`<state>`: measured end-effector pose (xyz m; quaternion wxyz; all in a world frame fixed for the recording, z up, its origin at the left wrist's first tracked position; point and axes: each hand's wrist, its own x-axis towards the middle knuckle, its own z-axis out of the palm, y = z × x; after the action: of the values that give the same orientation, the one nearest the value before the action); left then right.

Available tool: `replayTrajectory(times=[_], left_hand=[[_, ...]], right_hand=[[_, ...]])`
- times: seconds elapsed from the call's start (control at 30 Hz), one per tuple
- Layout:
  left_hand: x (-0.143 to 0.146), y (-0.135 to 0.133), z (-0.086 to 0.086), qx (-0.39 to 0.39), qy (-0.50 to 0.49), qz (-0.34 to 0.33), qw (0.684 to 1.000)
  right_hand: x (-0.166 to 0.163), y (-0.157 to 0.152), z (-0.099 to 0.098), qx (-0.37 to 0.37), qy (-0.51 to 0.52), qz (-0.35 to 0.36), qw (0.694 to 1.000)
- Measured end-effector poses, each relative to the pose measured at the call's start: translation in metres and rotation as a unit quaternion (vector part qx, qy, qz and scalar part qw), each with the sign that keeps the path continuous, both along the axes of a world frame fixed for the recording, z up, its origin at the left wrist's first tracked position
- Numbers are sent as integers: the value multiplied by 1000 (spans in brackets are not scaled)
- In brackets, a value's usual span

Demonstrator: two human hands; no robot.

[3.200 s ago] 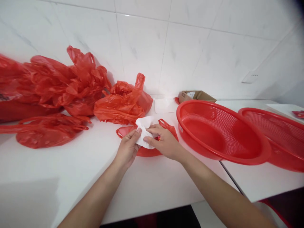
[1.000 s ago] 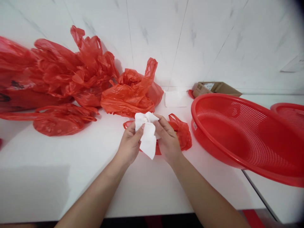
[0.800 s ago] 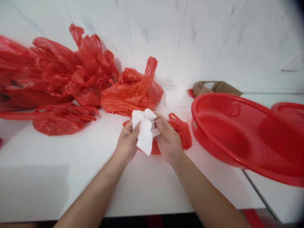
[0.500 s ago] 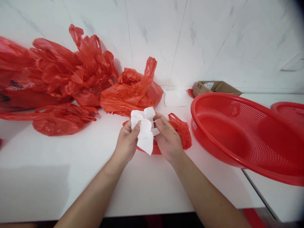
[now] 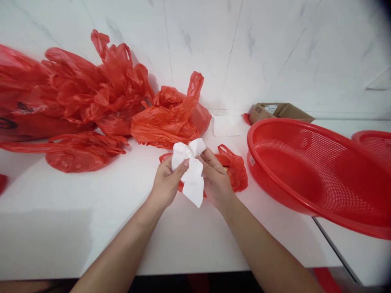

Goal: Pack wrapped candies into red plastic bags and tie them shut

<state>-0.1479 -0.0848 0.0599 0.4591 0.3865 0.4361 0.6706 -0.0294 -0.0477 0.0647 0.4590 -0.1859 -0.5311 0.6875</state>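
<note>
Both of my hands grip a crumpled white paper napkin (image 5: 192, 175) a little above the white counter (image 5: 106, 219). My left hand (image 5: 166, 185) pinches its upper left part, and my right hand (image 5: 215, 179) closes on its right side. A corner of the napkin hangs down between my hands. Directly behind them lies a small red plastic bag (image 5: 233, 169), flat on the counter and partly hidden by my fingers.
Several crumpled red plastic bags (image 5: 91, 93) pile against the tiled wall at the left. A large red mesh basket (image 5: 308, 167) sits at the right, a second one (image 5: 372, 144) behind it. A cardboard box (image 5: 279, 110) and a flat white sheet (image 5: 227, 125) lie near the wall.
My hands have lifted the napkin off the small red bag and kept working it between the fingers. In the last half second the hanging corner dropped a little lower.
</note>
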Motion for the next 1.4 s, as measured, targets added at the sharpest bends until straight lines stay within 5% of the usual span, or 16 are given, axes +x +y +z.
replayTrajectory(times=[0.67, 1.03, 1.4], left_hand=[[-1, 2, 7, -7, -76, -25, 997], [-4, 4, -13, 17, -39, -65, 997], [-2, 5, -4, 34, -39, -26, 998]], right_hand=[[4, 4, 4, -7, 26, 34, 999], [-1, -3, 6, -90, 63, 20, 994], [-3, 0, -1, -26, 69, 36, 997]])
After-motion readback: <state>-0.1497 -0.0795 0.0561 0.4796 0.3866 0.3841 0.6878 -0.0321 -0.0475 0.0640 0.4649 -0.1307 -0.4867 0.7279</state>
